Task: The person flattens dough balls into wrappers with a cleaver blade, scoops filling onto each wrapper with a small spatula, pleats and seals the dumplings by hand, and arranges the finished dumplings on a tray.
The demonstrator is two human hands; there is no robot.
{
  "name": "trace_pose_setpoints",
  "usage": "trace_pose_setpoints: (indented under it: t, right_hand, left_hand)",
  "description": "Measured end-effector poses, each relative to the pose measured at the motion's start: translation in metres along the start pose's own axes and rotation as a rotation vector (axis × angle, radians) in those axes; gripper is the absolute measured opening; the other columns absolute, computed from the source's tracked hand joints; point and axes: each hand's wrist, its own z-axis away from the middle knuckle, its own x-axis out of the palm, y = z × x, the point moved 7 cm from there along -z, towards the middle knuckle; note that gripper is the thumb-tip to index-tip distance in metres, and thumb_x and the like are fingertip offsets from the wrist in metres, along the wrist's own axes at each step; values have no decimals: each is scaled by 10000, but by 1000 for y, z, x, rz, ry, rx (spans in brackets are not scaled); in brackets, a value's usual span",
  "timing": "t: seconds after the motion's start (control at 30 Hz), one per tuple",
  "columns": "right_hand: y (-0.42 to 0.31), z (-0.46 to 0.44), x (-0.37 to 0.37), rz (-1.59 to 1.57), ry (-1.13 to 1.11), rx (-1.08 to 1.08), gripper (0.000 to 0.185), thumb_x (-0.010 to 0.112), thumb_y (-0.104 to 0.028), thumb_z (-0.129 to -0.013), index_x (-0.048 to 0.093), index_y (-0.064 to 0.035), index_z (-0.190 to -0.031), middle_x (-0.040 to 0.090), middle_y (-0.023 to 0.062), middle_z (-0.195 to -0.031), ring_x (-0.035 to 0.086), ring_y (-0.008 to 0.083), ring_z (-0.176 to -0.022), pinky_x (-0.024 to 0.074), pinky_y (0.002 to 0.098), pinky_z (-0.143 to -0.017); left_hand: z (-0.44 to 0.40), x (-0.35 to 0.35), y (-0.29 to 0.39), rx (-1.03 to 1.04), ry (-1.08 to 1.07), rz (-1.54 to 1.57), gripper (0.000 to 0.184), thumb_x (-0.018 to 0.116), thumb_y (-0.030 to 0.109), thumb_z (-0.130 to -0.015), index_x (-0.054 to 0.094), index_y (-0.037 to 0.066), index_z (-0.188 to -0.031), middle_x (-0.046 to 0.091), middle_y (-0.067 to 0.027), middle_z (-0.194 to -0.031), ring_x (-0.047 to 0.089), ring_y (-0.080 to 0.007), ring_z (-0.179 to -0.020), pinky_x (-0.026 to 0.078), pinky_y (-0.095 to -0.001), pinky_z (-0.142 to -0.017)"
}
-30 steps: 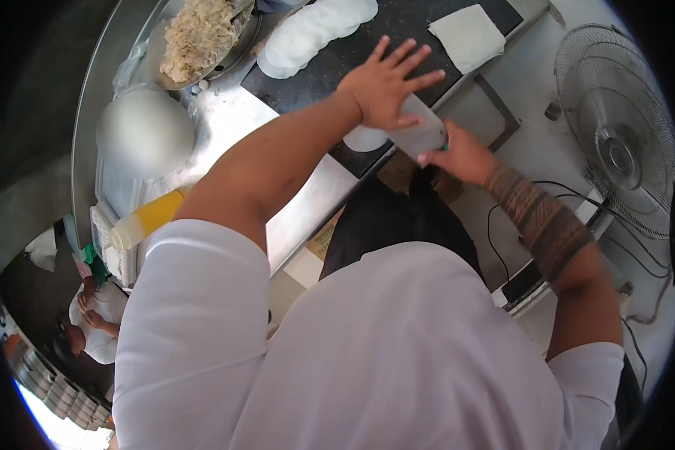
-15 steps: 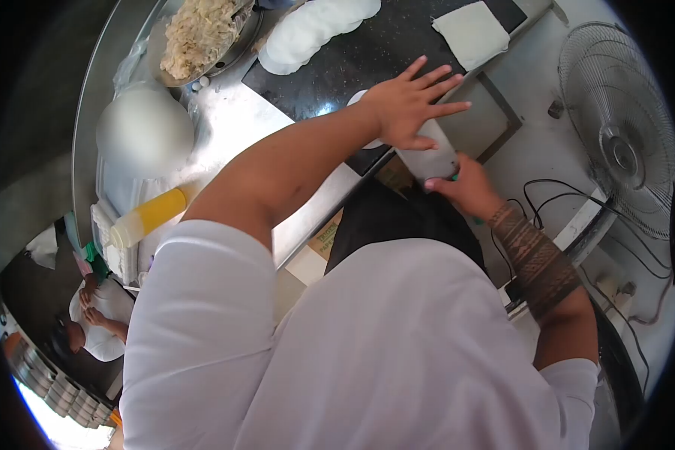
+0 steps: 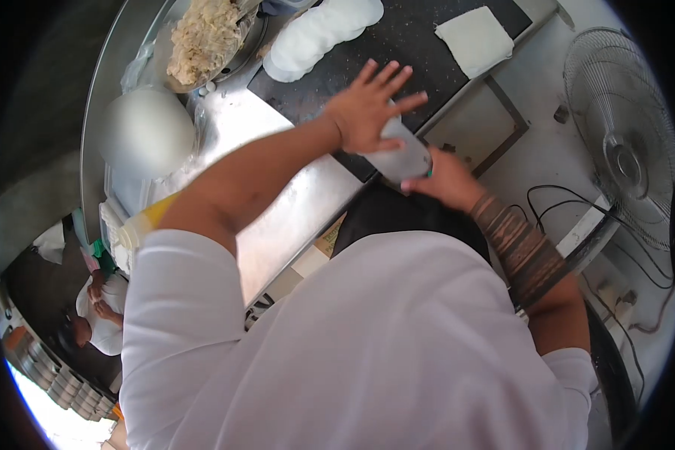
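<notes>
My right hand is wrapped around the handle end of a broad, flat grey blade that looks like a cleaver. Spread fingers of my left hand lie over the upper part of that blade. The blade rests at the near edge of a black board, and what is beneath it is hidden. Farther back on the board, a row of overlapping thin white round wrappers lies flat. A folded white cloth sits at the board's right end.
Left of the board stand a bowl of pale chopped filling and a smooth white rounded object. A yellow bottle is partly behind my left arm. A fan and cables occupy the right side. Another person appears at lower left.
Both hands and the blade have moved left, from beyond the board's edge to over its near part. The view has shifted slightly.
</notes>
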Motion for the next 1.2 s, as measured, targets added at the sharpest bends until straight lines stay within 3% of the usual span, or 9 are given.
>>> trace_pose_setpoints:
  t: [0.33,0.43,0.5,0.6,0.67,0.73,0.83,0.97,1.2]
  right_hand:
    - [12,-45,-93,81,23,-12,644,864,-366,-833,604,25,-1274,712,194,-1181,681,307,-1107,522,405,-972]
    - [-8,-44,-114,236,107,15,586,826,-363,-878,603,37,-1244,710,223,-1166,688,333,-1096,529,420,-958]
    - [-19,-24,-108,290,187,126,555,778,-361,-924,587,52,-1242,695,271,-1172,681,391,-1108,526,442,-956]
    - [22,26,-55,52,175,71,583,781,-360,-918,569,52,-1271,693,277,-1166,674,417,-1122,522,450,-959]
    - [25,61,-38,126,65,119,585,785,-353,-916,573,54,-1278,696,271,-1169,675,411,-1129,520,448,-967]
    - [17,83,-44,206,-75,203,578,785,-346,-917,582,58,-1277,698,264,-1174,678,398,-1133,518,444,-974]
    - [46,69,-71,75,117,76,555,781,-330,-921,600,68,-1262,700,265,-1181,683,394,-1121,521,437,-973]
    - [30,6,-101,0,347,105,540,792,-300,-909,612,74,-1256,706,258,-1186,693,382,-1110,529,430,-965]
    - [-26,-2,23,87,173,-59,535,794,-317,-902,609,76,-1215,703,284,-1141,690,399,-1109,534,449,-961]
  left_hand:
    - [-80,-18,-33,-45,289,-116,694,645,486,-909,477,284,-1552,341,-170,-1668,321,-379,-1539,248,-582,-1240]
    - [-87,-39,-59,-282,169,194,834,633,588,-894,426,155,-1577,296,-277,-1649,280,-467,-1527,215,-640,-1229]
    - [-74,-44,-71,-517,383,128,471,615,448,-953,664,215,-1359,627,-180,-1409,607,-334,-1294,458,-493,-1083]
    - [-44,-27,-71,-674,20,364,354,604,426,-972,756,141,-1119,754,-154,-1037,727,-298,-953,549,-416,-854]
    - [-19,-7,-45,-612,-558,630,409,598,453,-976,746,77,-1037,732,-157,-867,724,-287,-803,564,-407,-748]
    - [1,-14,-30,-606,-533,550,356,647,385,-956,739,43,-978,727,-142,-884,720,-248,-779,567,-388,-719]
    - [38,-7,-49,-583,99,484,225,706,222,-921,714,15,-1010,706,-115,-879,704,-192,-744,571,-365,-678]
    - [65,-1,-48,-1001,131,1104,261,701,-14,-869,640,-17,-1122,654,-65,-884,677,-154,-764,587,-293,-692]
    - [46,-34,-22,-1000,339,1190,206,671,8,-883,656,-16,-1087,654,-66,-875,676,-148,-712,588,-289,-660]
